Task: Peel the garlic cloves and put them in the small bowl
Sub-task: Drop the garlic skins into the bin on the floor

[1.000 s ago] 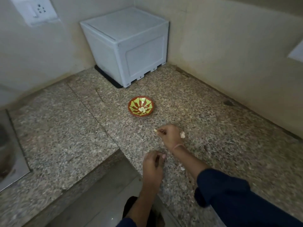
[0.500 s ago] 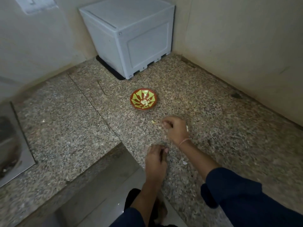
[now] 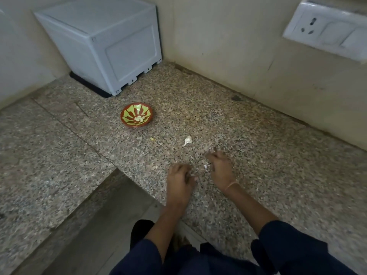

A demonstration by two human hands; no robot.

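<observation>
The small red bowl with a green pattern [image 3: 136, 117] stands on the granite counter [image 3: 248, 135] and holds a few pale peeled cloves [image 3: 139, 119]. One unpeeled garlic clove [image 3: 187, 140] lies loose between the bowl and my hands. My right hand [image 3: 220, 167] rests low on the counter with its fingers curled. A pale speck shows at its blurred fingertips, and I cannot tell whether they pinch it. My left hand [image 3: 179, 181] sits beside it near the counter's front edge, fingers curled against the thumb, with nothing visible in it. A scrap of skin [image 3: 205, 167] lies between the hands.
A pale grey box [image 3: 103, 42] fills the back corner behind the bowl. A small yellowish bit [image 3: 152, 138] lies in front of the bowl. A wall socket [image 3: 327, 30] is at the upper right. The counter steps down into a gap [image 3: 111, 211] at my lower left.
My right hand has drawn back from near the bowl toward the right, uncovering the unpeeled clove. A yellowish bit now lies where its fingertips were. The left hand has stayed put.
</observation>
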